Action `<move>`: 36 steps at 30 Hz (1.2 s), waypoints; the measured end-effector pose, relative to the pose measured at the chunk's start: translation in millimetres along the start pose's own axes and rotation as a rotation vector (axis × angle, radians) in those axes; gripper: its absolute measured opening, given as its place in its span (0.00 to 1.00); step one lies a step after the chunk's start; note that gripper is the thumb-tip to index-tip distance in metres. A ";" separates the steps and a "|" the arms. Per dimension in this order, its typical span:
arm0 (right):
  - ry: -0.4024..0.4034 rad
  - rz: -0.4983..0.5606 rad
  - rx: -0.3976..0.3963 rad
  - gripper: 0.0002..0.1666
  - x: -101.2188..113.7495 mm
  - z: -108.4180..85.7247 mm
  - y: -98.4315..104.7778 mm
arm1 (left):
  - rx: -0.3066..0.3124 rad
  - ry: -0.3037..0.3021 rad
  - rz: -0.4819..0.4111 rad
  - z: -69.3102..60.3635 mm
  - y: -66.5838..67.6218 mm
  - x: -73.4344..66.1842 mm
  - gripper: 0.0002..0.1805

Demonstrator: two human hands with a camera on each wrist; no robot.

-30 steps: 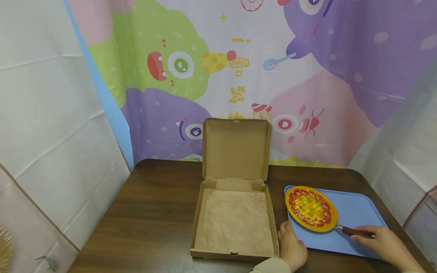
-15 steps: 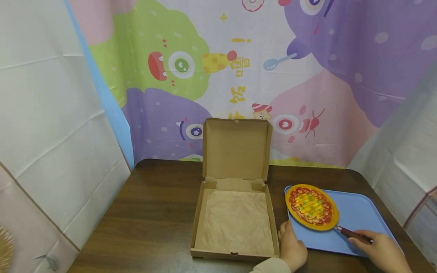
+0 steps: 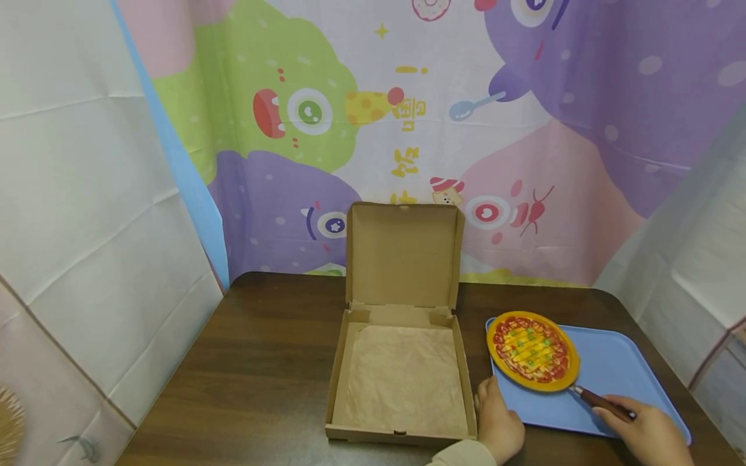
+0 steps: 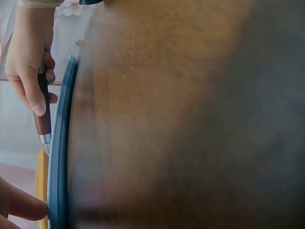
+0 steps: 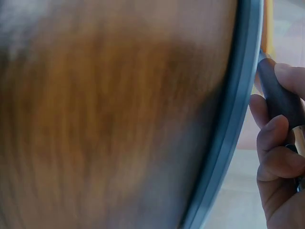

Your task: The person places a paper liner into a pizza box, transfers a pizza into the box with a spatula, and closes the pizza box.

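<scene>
A right hand (image 3: 649, 427) holds a server by its wooden handle (image 3: 600, 402), with a round, orange-rimmed pizza (image 3: 531, 349) at its far end.
The pizza is over the upper left part of a light blue tray (image 3: 612, 362); whether it touches the tray cannot be told. The right hand's grip is curled round the handle. The left hand (image 3: 500, 424) lies between the tray and a cardboard box (image 3: 405, 255), a finger at the tray's near left edge; whether its grip pinches that edge I cannot tell. The box stands to the left of the tray on a dark wooden desk (image 3: 262, 362), its lid raised, brown paper (image 3: 405, 372) lining its base. Behind hangs a curtain (image 3: 501, 162) printed with cartoon monsters.
</scene>
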State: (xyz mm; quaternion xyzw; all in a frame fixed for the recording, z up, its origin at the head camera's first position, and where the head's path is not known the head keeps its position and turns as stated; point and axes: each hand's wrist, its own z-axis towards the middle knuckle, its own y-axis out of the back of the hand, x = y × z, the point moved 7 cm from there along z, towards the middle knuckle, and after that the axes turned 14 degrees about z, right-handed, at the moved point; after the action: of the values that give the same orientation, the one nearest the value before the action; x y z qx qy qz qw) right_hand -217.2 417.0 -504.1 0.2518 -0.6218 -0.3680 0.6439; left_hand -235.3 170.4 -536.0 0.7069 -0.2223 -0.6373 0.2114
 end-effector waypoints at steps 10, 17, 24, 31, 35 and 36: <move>-0.005 0.011 -0.016 0.28 -2.6 0.7 -0.1 | 0.006 0.011 -0.005 0.0 -1.0 0.3 0.31; 0.023 -0.003 0.023 0.26 6.8 2.8 2.5 | -0.001 0.001 0.010 0.3 -0.7 0.5 0.32; 0.003 -0.008 0.111 0.23 17.1 7.9 3.5 | -0.005 0.003 0.005 0.4 -2.0 0.4 0.32; -0.062 -0.019 0.149 0.25 24.4 9.1 3.0 | 0.001 0.004 0.003 1.4 -3.8 1.6 0.32; -0.056 -0.014 0.142 0.25 22.3 8.7 2.6 | -0.010 -0.012 0.015 1.0 -3.3 1.1 0.31; -0.049 -0.009 0.138 0.25 20.8 8.5 2.5 | -0.010 -0.012 0.015 0.6 -2.8 1.1 0.32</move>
State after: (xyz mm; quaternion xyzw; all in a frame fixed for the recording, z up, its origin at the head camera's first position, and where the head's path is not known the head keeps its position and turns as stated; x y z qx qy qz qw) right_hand -226.0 403.3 -488.5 0.2894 -0.6602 -0.3332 0.6077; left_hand -235.8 171.9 -538.5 0.7003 -0.2258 -0.6410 0.2185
